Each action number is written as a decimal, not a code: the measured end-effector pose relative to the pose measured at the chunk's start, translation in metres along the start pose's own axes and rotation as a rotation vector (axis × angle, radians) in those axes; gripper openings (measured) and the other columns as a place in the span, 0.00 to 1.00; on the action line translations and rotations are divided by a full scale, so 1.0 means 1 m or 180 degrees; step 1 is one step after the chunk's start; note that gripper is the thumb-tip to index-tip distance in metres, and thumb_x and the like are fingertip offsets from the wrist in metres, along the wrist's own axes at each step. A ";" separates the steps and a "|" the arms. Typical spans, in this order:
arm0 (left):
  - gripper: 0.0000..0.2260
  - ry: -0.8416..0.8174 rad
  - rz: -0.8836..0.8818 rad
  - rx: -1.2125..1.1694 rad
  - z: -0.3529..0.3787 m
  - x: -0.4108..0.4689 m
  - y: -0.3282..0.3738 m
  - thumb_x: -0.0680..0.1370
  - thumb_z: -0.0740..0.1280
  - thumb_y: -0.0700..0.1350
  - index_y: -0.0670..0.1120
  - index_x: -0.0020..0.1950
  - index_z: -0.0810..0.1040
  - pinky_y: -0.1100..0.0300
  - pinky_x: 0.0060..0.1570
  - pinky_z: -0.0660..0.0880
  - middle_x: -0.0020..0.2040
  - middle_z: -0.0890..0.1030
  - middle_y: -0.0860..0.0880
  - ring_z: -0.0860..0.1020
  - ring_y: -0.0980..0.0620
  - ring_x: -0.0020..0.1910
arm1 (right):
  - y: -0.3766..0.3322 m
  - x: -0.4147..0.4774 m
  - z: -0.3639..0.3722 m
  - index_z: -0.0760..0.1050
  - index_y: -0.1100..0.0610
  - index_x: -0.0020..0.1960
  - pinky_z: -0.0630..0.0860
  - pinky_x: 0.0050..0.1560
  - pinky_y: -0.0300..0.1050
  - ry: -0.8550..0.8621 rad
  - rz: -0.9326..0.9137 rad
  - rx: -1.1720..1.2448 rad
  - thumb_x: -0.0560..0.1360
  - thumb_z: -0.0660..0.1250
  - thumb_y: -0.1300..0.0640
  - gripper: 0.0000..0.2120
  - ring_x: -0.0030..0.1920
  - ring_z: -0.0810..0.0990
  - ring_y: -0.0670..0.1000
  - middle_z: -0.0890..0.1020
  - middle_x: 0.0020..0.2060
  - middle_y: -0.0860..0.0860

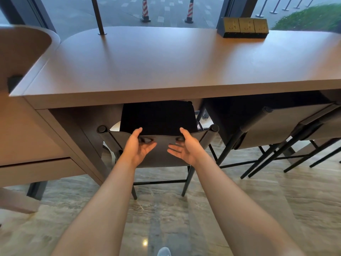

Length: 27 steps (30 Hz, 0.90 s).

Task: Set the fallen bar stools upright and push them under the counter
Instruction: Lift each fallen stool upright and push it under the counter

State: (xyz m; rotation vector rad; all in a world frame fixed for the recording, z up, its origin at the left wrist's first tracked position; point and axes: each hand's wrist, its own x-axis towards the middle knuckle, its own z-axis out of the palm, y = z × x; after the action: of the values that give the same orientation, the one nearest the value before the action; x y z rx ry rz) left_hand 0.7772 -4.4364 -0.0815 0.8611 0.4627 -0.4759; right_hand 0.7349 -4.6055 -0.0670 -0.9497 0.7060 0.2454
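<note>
— Hands: count, state?
— Two: left hand and right hand, fingers spread, at middle stool backrest.
— Stools?
— Three upright, seats under table: middle stool, second stool, third stool.

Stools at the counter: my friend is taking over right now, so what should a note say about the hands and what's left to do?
Hands: the left hand and the right hand are both open at the backrest of the near stool, thumbs at its top edge, gripping nothing.
Things: the near stool stands upright, seat partly under the counter. The stools to the right are upright and tucked in.
Done: no stool in view lies fallen.
Left: perhaps push the near stool further in, then check beyond this view.
</note>
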 end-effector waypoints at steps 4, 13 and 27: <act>0.27 -0.0010 0.0011 0.0114 0.010 -0.013 -0.021 0.79 0.66 0.51 0.46 0.75 0.62 0.48 0.51 0.78 0.65 0.70 0.39 0.76 0.38 0.60 | 0.000 -0.017 -0.021 0.58 0.54 0.76 0.81 0.49 0.56 -0.0239 -0.0102 0.0412 0.79 0.62 0.44 0.30 0.59 0.78 0.62 0.74 0.66 0.60; 0.16 -0.0553 0.0283 0.0349 0.065 -0.076 -0.094 0.82 0.58 0.50 0.42 0.66 0.72 0.49 0.53 0.78 0.63 0.78 0.42 0.79 0.42 0.59 | -0.001 -0.093 -0.120 0.70 0.59 0.68 0.79 0.53 0.53 -0.0283 -0.0437 0.0694 0.82 0.55 0.44 0.23 0.57 0.82 0.58 0.81 0.58 0.57; 0.15 -0.1319 0.0004 0.1308 0.191 -0.199 -0.289 0.82 0.58 0.48 0.43 0.61 0.77 0.50 0.57 0.77 0.58 0.82 0.44 0.81 0.45 0.56 | 0.015 -0.265 -0.353 0.79 0.55 0.56 0.77 0.57 0.50 0.0809 -0.1472 0.0841 0.80 0.59 0.50 0.14 0.55 0.82 0.54 0.84 0.53 0.55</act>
State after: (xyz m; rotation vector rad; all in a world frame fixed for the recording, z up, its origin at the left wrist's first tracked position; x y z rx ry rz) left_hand 0.4905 -4.7107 -0.0353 1.1220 -0.0218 -0.7439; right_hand 0.3715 -4.8550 -0.0388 -0.8702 0.7083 -0.3740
